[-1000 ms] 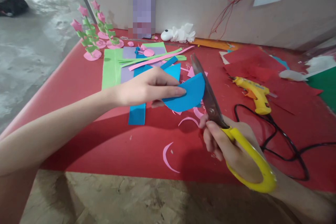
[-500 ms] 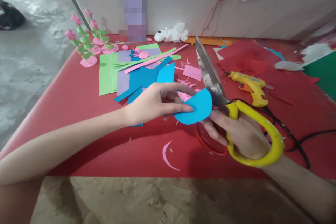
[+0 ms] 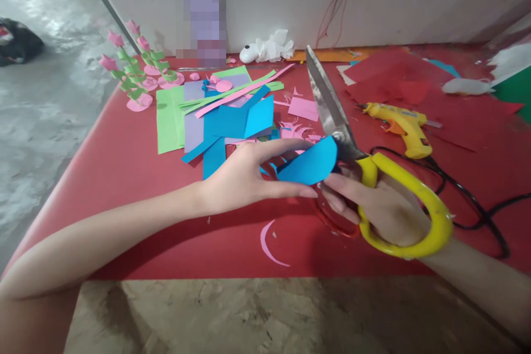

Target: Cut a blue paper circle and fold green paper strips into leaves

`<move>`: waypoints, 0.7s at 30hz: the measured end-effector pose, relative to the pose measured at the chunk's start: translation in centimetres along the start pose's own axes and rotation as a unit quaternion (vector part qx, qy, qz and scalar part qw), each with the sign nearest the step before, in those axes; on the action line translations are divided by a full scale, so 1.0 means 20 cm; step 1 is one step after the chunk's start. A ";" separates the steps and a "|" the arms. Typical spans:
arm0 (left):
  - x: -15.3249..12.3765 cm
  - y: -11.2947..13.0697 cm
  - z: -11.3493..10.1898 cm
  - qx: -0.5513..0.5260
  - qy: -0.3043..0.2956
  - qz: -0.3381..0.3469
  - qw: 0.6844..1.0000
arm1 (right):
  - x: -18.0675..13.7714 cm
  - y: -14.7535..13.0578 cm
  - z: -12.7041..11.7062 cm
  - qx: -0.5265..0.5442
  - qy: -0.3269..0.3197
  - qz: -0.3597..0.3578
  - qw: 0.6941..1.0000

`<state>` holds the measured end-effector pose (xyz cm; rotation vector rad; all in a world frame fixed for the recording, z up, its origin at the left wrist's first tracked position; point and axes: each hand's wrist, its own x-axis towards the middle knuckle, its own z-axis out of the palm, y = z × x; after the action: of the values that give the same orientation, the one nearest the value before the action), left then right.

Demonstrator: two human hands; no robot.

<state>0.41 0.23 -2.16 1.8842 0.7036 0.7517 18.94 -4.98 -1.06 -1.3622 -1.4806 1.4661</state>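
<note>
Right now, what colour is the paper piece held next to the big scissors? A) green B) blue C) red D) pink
B: the left hand pinches a rounded blue paper piece right beside the yellow-handled scissors, which the right hand holds; the pink and green papers lie farther back on the red table.

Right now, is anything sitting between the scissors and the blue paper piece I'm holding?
Nothing visible is. The blue paper piece, pinched in the left hand, already meets the scissors near the pivot. The right hand grips the yellow handles. The other paper scraps lie behind, on the table.
</note>
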 end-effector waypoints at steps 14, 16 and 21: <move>0.07 -0.03 -0.02 -0.411 -0.013 -0.129 0.902 | 0.01 0.01 -0.08 -0.067 0.044 -0.056 0.995; 0.07 -0.03 -0.02 -0.436 -0.036 -0.126 0.890 | 0.00 0.02 -0.09 -0.065 0.045 -0.055 0.995; 0.06 -0.01 -0.02 -0.429 -0.059 -0.124 0.893 | 0.01 0.04 -0.10 -0.045 0.057 -0.051 0.996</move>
<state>0.84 1.56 -2.00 0.9950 0.4119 0.6275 20.91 -4.34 -1.55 -1.3785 -1.5351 1.2500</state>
